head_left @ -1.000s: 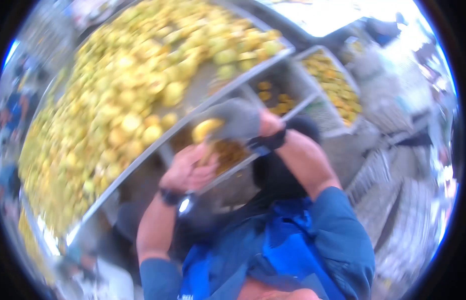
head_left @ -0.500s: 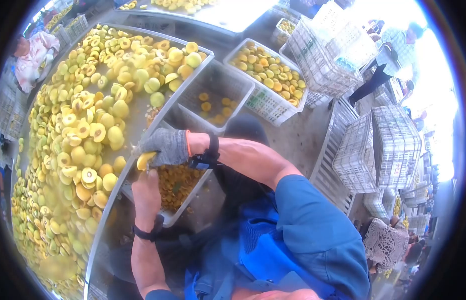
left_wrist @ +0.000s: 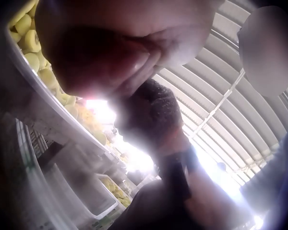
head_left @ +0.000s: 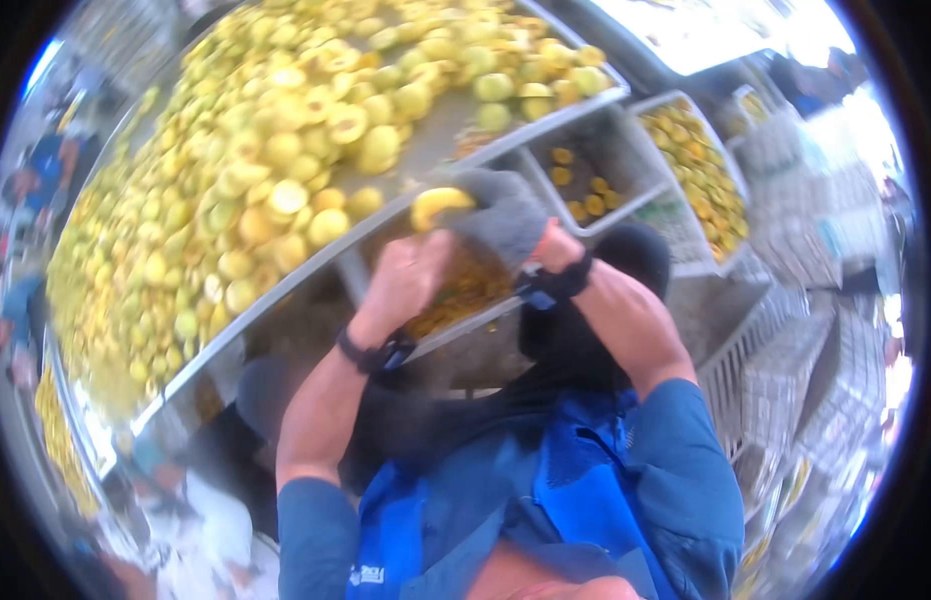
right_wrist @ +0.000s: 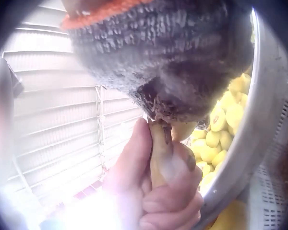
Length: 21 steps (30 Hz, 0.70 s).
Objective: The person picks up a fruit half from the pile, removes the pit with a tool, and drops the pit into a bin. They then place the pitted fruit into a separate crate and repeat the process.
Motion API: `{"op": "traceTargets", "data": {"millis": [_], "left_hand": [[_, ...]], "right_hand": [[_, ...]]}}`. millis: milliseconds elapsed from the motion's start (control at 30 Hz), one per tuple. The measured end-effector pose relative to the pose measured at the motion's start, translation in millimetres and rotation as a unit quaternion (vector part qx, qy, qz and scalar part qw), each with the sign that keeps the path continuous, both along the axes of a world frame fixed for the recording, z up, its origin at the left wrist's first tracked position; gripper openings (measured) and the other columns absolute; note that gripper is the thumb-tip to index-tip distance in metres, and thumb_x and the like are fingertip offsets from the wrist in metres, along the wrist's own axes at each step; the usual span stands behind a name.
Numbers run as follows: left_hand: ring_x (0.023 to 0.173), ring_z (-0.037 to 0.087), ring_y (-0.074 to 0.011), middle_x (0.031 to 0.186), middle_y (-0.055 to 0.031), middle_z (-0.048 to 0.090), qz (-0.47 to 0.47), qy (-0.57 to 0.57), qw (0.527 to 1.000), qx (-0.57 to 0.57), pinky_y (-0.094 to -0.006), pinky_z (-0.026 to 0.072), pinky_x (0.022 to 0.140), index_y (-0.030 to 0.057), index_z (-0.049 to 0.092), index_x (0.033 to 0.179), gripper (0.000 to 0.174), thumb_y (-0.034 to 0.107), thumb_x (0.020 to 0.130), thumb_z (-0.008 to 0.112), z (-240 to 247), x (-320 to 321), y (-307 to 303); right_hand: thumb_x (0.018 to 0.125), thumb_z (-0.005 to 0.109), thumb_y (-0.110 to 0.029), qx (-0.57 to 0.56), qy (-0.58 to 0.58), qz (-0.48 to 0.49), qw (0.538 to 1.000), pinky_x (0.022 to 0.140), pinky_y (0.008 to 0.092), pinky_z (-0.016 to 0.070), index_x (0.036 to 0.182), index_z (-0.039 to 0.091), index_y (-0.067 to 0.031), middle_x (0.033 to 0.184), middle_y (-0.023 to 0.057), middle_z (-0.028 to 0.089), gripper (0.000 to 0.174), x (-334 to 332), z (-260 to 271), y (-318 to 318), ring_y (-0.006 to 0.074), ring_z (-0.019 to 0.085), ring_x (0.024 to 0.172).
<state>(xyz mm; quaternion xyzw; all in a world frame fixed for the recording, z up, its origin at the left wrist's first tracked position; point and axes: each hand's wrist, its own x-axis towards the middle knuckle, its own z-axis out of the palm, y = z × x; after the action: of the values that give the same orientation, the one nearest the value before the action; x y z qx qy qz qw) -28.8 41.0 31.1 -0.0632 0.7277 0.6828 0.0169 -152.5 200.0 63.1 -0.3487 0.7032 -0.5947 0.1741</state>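
Observation:
My right hand [head_left: 508, 215], in a grey knitted glove with an orange cuff, holds a yellow peach [head_left: 439, 207] over the table's metal rim. Close below it, my bare left hand [head_left: 411, 275] is closed in a fist. The right wrist view shows the left fingers wrapped around the tan handle [right_wrist: 158, 160] of a small tool, its top end right at the glove. The glove hides the tool's tip. In the left wrist view, the bare hand fills the top and the dark gloved hand [left_wrist: 156, 115] lies just beyond.
A metal-rimmed table [head_left: 276, 352] bears a heap of whole and halved peaches [head_left: 286, 150]. Below the hands sits a bin of brownish scraps [head_left: 466, 290]. To its right are a bin [head_left: 626, 165] with a few halves and a full crate [head_left: 736, 190]. White crates [head_left: 786, 400] stand farther right.
The head view swung right and then back, so the table shifted in frame. Both hands stay together at the peach. The left fist has turned, and its tool handle no longer shows in the head view.

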Motion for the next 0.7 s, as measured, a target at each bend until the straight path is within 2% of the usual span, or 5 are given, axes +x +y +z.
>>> {"op": "traceTargets", "data": {"millis": [233,400,433,567,700], "left_hand": [[0.041,0.031,-0.0045,0.053,0.0048,0.040,-0.044,-0.126,0.980,0.144,-0.0238,0.0285,0.039,0.0024,0.059,0.081,0.050,0.043,0.109,0.050,31.8,2.8,-9.1],[0.055,0.062,-0.0285,0.061,-0.0126,0.063,0.018,0.023,0.938,-0.346,-0.0399,0.0491,0.054,0.0018,0.066,0.083,0.049,0.043,0.105,0.054,12.3,6.5,-15.1],[0.061,0.068,-0.0346,0.065,-0.0172,0.068,0.032,0.043,0.866,-0.498,-0.0439,0.0528,0.059,0.0019,0.067,0.084,0.048,0.043,0.104,0.054,10.4,7.6,-16.5],[0.077,0.071,-0.0421,0.078,-0.0234,0.071,0.003,-0.053,0.861,-0.505,-0.0510,0.0550,0.072,0.0035,0.071,0.088,0.048,0.046,0.102,0.054,11.8,14.8,-16.9],[0.081,0.071,-0.0426,0.083,-0.0244,0.072,-0.008,-0.065,0.871,-0.486,-0.0514,0.0555,0.074,0.0026,0.071,0.090,0.051,0.049,0.100,0.053,9.8,17.9,-19.1]], "right_hand": [[0.086,0.081,-0.015,0.056,-0.171,0.004,0.984,0.069,0.0266,0.0528,0.121,0.072,-0.0029,0.096,0.0059,0.073,0.038,-5.6,16.8,11.3,0.0108,0.066,0.079],[0.092,0.076,-0.026,0.064,-0.235,-0.093,0.965,0.056,0.0220,0.0466,0.118,0.073,-0.0007,0.090,0.0013,0.070,0.037,-25.7,2.5,20.8,0.0047,0.061,0.071],[0.093,0.074,-0.030,0.086,-0.211,-0.108,0.968,0.063,0.0273,0.0523,0.118,0.074,-0.0026,0.094,0.0064,0.075,0.037,-30.0,-1.1,23.8,0.0131,0.067,0.075],[0.088,0.077,-0.034,0.213,0.121,-0.160,0.956,0.087,0.0382,0.0546,0.117,0.075,-0.0088,0.108,0.0170,0.076,0.038,-56.3,-39.3,49.9,0.0332,0.071,0.097],[0.091,0.072,-0.041,0.365,0.210,-0.270,0.866,0.089,0.0422,0.0545,0.128,0.070,-0.0119,0.118,0.0160,0.072,0.047,-78.9,-47.2,91.4,0.0340,0.070,0.103]]}}
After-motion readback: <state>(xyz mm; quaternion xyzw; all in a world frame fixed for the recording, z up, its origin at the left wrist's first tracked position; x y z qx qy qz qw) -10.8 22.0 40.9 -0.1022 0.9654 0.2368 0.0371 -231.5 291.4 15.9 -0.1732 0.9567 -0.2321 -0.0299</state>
